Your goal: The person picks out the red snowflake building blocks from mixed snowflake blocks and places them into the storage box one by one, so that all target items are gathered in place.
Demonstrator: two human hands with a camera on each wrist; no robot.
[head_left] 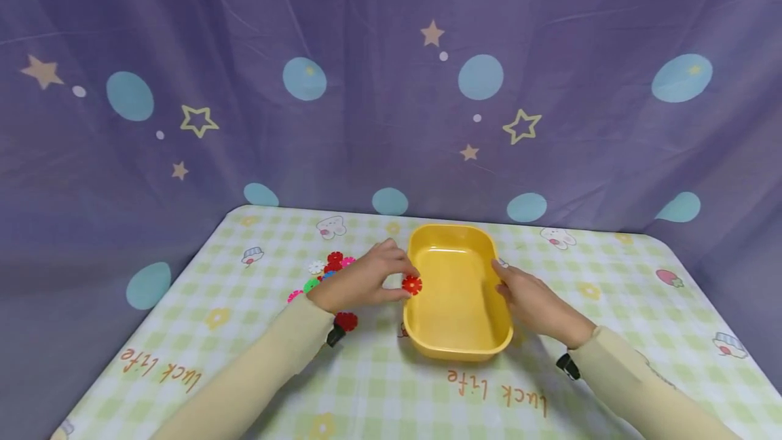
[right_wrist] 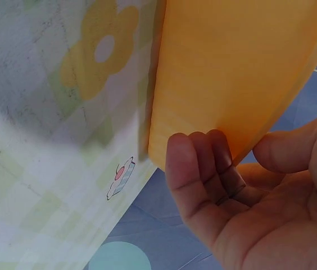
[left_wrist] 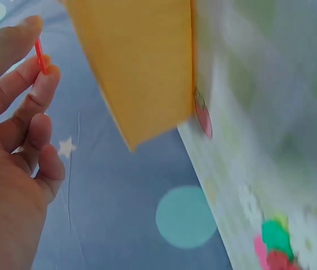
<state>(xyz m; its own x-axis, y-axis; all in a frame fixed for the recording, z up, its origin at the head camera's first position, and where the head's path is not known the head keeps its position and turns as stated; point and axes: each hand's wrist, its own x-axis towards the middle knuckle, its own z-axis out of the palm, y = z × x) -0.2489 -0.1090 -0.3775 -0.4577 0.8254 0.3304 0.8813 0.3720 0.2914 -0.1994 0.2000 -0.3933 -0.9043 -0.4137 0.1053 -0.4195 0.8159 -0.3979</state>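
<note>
My left hand (head_left: 374, 278) pinches a red snowflake disc (head_left: 412, 284) between thumb and fingertips, right at the left rim of a yellow plastic tub (head_left: 458, 301). Edge-on, the same disc (left_wrist: 40, 56) shows between the fingertips in the left wrist view. On the tub's far side, my right hand (head_left: 540, 297) holds the right rim, thumb at the top edge and fingers against the outer wall (right_wrist: 226, 73). The tub stands upright on the table, and its bare floor shows.
Partly behind the left forearm lies a loose pile of snowflake discs: red (head_left: 334, 259), white (head_left: 316, 267), green (head_left: 311, 284), pink and blue. Another red disc (head_left: 346, 321) lies nearer, beside the left wrist. A checked cloth (head_left: 366, 386) covers the table; a purple curtain (head_left: 379, 87) hangs behind.
</note>
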